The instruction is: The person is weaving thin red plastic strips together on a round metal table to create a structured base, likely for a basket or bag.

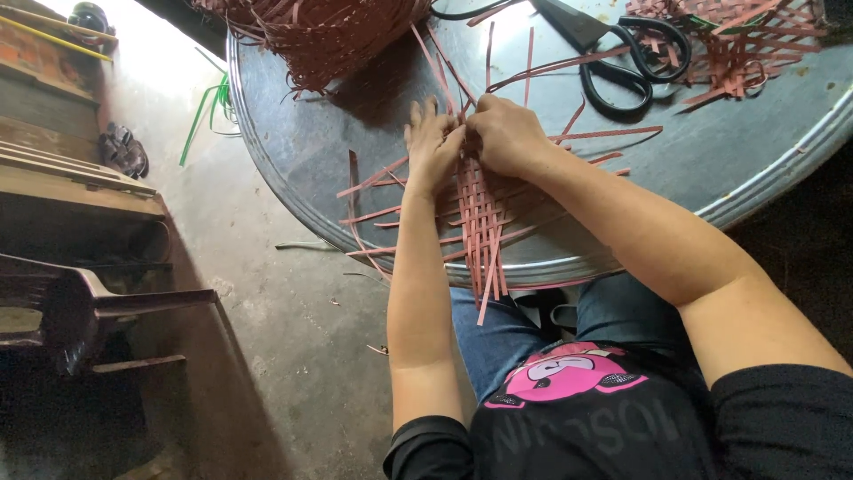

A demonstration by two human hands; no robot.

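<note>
A flat mat of woven reddish-brown strips (480, 218) lies near the front edge of a round metal table (293, 151), with loose strip ends sticking out on all sides. My left hand (433, 142) presses flat on the mat's upper left part, fingers spread. My right hand (505, 133) sits right beside it, fingers curled and pinching strips at the top of the weave. Both hands touch each other over the mat.
A partly woven basket (320, 36) of the same strips stands at the table's far side. Black scissors (635, 62) lie at the upper right, beside another woven piece (742, 49). Green strips (209, 111) lie on the concrete floor; wooden furniture (80, 222) stands to the left.
</note>
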